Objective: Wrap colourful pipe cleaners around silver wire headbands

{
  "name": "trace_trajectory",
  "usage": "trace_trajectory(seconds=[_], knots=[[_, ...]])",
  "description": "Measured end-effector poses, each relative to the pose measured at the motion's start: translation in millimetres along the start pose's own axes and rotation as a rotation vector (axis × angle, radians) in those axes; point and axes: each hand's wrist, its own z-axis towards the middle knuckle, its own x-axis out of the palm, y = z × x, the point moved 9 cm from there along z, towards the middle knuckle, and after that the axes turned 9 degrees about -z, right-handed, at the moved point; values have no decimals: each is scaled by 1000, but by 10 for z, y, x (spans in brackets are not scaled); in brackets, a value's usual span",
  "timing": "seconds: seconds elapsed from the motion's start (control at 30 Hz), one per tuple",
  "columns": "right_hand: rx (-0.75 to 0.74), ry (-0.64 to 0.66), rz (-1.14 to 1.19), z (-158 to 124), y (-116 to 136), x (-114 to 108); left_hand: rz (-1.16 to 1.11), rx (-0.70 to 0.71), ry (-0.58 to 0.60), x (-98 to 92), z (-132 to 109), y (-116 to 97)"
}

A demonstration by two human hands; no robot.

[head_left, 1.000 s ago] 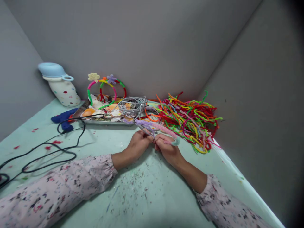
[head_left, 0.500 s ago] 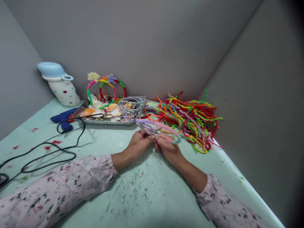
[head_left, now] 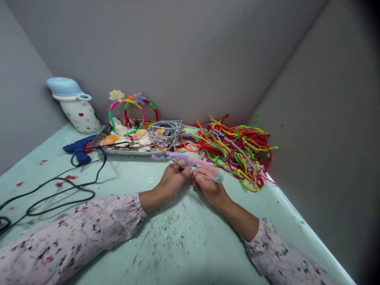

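Between my hands is a wire hoop wrapped in fuzzy pipe cleaner (head_left: 203, 162), lilac at one end, pink along the middle and pale green at the bend. My left hand (head_left: 172, 178) is closed, its thumb and fingers pinching the hoop's bare grey wire and a lilac strand. Closed as well, my right hand (head_left: 210, 187) grips the hoop near the pink part, close against the left fingertips. Exactly where the strand meets the wire is hidden by my fingers. A loose lilac end (head_left: 158, 157) sticks out to the left.
Behind my hands lies a metal tray (head_left: 139, 153) of shells, with a coil of grey wire (head_left: 166, 132) and two colourful hoops (head_left: 144, 114) on it. Pipe cleaners (head_left: 237, 146) are heaped at right. A blue glue gun (head_left: 81, 148), its black cord (head_left: 95, 180) and a bottle (head_left: 78, 113) are left.
The hoop has tilted lower and flatter, its pale green bend dropping slightly. The loose lilac end now points left past my left hand. Both hands stay nearly in place.
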Motion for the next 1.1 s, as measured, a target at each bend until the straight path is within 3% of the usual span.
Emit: trace_trajectory(seconds=[0.23,0.7,0.93,1.1], knots=[[-30,3,-37,-28,65,-12,66,7,-82,-71,-11,-50],[-3,13,100,22,12,8,-9,34,-35,1,-11,-87],[-17,6,-26,-29,153,-59,166,107,-56,-83,-7,-91],[-58,6,-45,-61,240,-80,162,174,9,-86,2,-67]])
